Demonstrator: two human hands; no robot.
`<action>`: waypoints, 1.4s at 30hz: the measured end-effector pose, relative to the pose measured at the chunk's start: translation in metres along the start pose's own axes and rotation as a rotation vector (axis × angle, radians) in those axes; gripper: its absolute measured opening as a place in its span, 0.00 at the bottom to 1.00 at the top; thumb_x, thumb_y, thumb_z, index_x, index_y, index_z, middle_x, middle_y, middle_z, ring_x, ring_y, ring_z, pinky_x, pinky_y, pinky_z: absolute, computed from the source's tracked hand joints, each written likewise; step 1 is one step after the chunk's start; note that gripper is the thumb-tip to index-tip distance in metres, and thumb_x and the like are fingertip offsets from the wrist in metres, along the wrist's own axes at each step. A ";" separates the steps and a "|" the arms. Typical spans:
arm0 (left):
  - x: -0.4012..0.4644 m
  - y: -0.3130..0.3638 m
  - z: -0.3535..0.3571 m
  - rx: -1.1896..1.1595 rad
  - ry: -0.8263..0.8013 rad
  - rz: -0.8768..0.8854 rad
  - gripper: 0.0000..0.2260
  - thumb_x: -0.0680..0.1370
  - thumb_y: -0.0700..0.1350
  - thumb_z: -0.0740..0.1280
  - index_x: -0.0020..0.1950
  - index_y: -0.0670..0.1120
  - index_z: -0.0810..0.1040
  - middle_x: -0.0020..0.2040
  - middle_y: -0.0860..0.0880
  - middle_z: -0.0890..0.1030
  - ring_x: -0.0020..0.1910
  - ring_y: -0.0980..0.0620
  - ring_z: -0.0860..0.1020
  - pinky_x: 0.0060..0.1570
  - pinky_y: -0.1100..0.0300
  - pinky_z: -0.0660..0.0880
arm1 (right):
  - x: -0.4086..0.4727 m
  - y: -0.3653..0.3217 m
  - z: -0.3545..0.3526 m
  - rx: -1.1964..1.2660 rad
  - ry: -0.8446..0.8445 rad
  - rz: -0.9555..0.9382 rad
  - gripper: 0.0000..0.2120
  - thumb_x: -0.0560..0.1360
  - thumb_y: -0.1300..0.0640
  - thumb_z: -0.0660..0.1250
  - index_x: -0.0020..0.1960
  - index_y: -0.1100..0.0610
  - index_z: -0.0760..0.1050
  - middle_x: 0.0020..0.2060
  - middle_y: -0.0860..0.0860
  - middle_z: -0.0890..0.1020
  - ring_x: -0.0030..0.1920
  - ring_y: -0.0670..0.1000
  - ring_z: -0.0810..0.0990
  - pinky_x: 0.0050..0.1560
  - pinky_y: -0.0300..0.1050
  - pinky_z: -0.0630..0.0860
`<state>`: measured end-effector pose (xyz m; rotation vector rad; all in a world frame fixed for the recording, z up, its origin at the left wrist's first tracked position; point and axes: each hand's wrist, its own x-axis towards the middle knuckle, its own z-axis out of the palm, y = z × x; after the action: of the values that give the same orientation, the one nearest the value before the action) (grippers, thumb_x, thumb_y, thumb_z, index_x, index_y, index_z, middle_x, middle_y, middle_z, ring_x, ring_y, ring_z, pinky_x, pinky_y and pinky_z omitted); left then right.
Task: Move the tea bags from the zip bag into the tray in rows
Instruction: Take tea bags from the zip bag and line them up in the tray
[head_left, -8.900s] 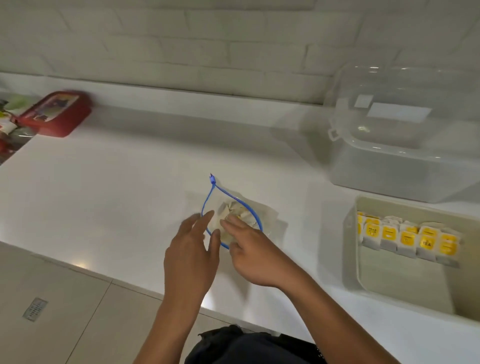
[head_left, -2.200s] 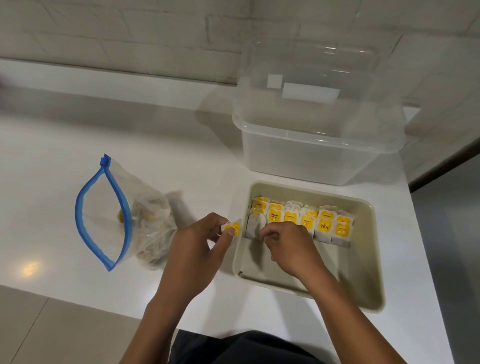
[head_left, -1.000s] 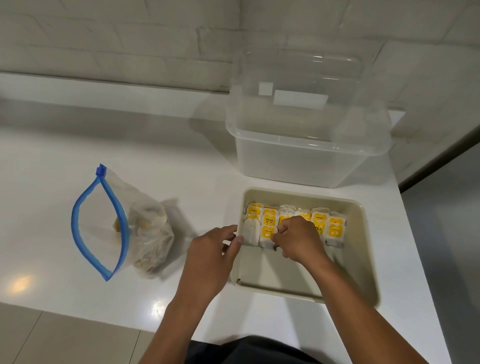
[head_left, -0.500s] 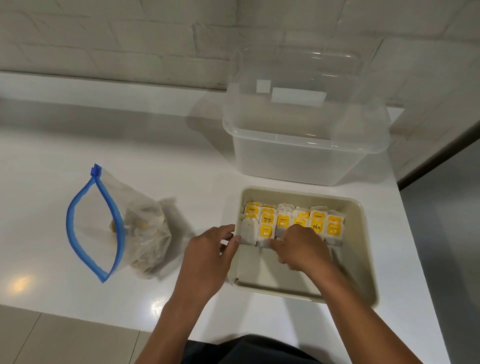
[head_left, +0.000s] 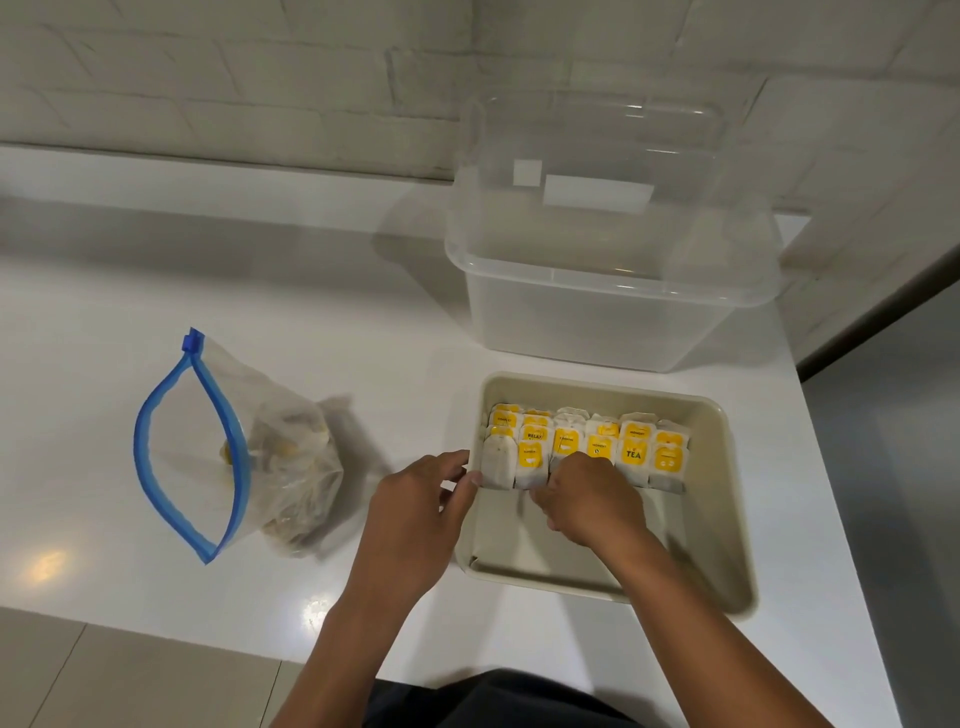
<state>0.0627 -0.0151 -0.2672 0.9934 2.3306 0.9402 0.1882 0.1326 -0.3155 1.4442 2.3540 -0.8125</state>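
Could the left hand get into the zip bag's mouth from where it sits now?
Probably yes: the left hand rests at the tray rim holding nothing, and the zip bag lies open beside it, with bare counter between.

On the white bench (head_left: 322, 291) we see three items resting directly on its surface: an open zip bag (head_left: 291, 467) at left, a beige tray (head_left: 727, 499) at right, and a clear lidded container (head_left: 613, 291) just behind the tray.
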 end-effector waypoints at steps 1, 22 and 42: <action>0.000 0.000 0.000 -0.001 -0.002 0.001 0.12 0.80 0.50 0.68 0.62 0.52 0.81 0.52 0.55 0.84 0.41 0.62 0.80 0.43 0.75 0.70 | 0.000 0.000 0.000 0.019 -0.013 0.005 0.13 0.73 0.43 0.66 0.42 0.52 0.79 0.39 0.49 0.85 0.43 0.52 0.84 0.47 0.49 0.82; -0.009 -0.001 -0.001 0.001 0.036 -0.007 0.13 0.80 0.57 0.64 0.63 0.58 0.78 0.49 0.61 0.82 0.41 0.65 0.80 0.43 0.63 0.77 | -0.032 -0.013 -0.024 0.148 0.053 -0.076 0.19 0.72 0.40 0.63 0.36 0.54 0.79 0.33 0.48 0.84 0.37 0.50 0.82 0.42 0.50 0.81; -0.051 -0.047 -0.158 -0.138 0.435 0.132 0.08 0.79 0.44 0.69 0.51 0.58 0.82 0.45 0.63 0.83 0.47 0.60 0.81 0.38 0.64 0.74 | -0.115 -0.211 -0.017 0.924 -0.239 -0.505 0.05 0.78 0.60 0.68 0.48 0.55 0.82 0.39 0.51 0.85 0.37 0.49 0.84 0.36 0.45 0.80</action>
<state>-0.0228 -0.1430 -0.1885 0.9715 2.5192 1.4738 0.0576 -0.0153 -0.1771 0.8540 2.2445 -2.2704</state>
